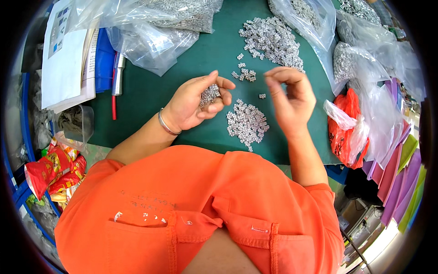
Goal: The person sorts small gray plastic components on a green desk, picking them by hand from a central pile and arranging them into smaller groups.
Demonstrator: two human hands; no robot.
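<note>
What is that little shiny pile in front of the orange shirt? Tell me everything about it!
The near pile of small silvery metal pieces is a loose heap of tiny, blocky, look-alike parts with dark gaps. It lies flat on the green table mat, between the left hand, which cups more such pieces, and the right hand. Neither hand touches it.

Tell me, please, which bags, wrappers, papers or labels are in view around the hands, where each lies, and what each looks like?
Clear plastic bags of small metal parts: far left of the green mat, crumpled.
More clear bags of parts: far right, bulging.
Red-orange plastic bag: right mat edge, crumpled, beside the right hand.
White paper stack: far left, with small blue marks.
Red and yellow snack wrappers: lower left, shiny.
</note>
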